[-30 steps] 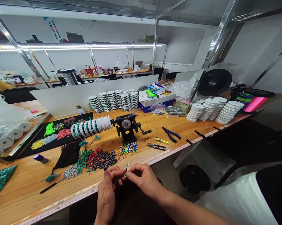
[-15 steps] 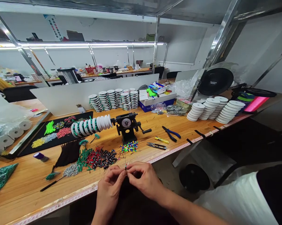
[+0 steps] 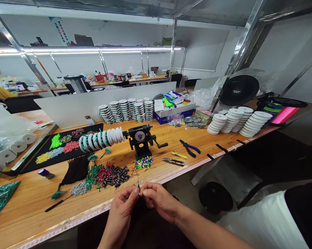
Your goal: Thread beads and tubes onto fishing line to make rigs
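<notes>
Head view, lower middle of the frame: the left hand and right hand meet fingertip to fingertip just off the bench edge, both pinched narrow on a thin wire that stands up between them with a tiny coloured bit near the pinch. What that bit is I cannot tell — too small. By the look of it, the step in hand is threading or seating a small piece on the wire; the next move would call for a steady pinch from one hand while the other slides or twists, with little room for slip.

Just above the hands on the wooden bench lie a heap of beads and a spread of dark, red and green tubes. Behind them stands a black winder with a row of white spools on its shaft. Right of it lie snips and pliers. Stacks of spools sit further back — more at the right. In the upper left of the frame, another person sits at a far bench under strip lights.
</notes>
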The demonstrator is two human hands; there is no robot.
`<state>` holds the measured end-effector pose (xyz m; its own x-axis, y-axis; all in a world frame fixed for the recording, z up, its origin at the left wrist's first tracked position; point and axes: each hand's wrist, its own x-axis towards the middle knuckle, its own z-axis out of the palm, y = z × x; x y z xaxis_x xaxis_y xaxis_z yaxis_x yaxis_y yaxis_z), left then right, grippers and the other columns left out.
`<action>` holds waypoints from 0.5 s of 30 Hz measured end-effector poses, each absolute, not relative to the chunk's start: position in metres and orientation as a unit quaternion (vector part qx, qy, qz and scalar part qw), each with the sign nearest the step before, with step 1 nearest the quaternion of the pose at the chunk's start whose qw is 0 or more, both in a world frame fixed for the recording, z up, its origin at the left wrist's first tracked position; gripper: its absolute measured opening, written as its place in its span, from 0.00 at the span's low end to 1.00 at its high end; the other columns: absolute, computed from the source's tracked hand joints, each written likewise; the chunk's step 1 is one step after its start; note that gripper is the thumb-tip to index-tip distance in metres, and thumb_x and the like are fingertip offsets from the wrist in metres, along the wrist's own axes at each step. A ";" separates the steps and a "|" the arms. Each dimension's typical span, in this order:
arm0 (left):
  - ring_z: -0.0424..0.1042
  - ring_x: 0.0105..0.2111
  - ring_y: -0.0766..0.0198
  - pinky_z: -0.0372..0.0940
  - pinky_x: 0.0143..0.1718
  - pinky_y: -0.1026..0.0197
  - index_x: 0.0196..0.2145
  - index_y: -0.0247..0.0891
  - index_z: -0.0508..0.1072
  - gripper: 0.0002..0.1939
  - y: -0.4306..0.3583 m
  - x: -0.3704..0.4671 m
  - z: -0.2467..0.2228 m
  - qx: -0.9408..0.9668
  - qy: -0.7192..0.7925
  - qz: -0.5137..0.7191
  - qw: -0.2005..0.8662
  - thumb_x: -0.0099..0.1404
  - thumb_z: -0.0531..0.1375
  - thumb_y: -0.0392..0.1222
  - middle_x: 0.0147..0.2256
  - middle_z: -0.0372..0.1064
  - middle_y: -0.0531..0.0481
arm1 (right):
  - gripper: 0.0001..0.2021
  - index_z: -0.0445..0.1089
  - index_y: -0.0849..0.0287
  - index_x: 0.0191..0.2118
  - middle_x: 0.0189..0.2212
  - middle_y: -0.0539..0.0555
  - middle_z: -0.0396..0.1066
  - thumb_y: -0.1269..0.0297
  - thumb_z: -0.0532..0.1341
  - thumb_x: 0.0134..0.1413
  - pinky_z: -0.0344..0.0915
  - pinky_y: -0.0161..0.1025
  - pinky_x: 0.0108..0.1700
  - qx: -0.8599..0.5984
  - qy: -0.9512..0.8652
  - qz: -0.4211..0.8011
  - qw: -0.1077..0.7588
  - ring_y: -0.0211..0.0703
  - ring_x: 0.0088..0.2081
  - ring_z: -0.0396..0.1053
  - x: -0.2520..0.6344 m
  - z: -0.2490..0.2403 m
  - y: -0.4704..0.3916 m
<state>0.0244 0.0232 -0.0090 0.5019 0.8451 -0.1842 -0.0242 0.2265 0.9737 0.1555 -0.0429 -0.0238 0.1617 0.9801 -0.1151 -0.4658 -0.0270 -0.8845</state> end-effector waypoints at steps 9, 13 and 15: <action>0.62 0.28 0.68 0.64 0.32 0.67 0.25 0.33 0.79 0.20 0.017 0.029 -0.005 0.419 0.381 0.288 0.772 0.45 0.76 0.53 0.26 0.68 0.51 | 0.08 0.70 0.59 0.27 0.27 0.51 0.73 0.62 0.62 0.53 0.60 0.34 0.31 -0.577 -0.416 0.312 0.630 0.39 0.28 0.66 0.160 -0.022 -0.040; 0.65 0.31 0.64 0.65 0.37 0.65 0.25 0.34 0.80 0.20 0.015 0.029 -0.004 0.424 0.384 0.311 0.759 0.43 0.77 0.53 0.27 0.70 0.50 | 0.02 0.71 0.58 0.30 0.25 0.48 0.72 0.70 0.61 0.53 0.60 0.32 0.29 -0.606 -0.473 0.234 0.595 0.37 0.25 0.67 0.158 -0.018 -0.046; 0.66 0.32 0.63 0.65 0.38 0.65 0.26 0.35 0.80 0.20 0.015 0.029 -0.005 0.433 0.390 0.323 0.746 0.43 0.77 0.53 0.27 0.71 0.50 | 0.05 0.72 0.58 0.31 0.25 0.48 0.72 0.74 0.61 0.51 0.61 0.32 0.30 -0.599 -0.490 0.228 0.590 0.37 0.26 0.68 0.158 -0.016 -0.048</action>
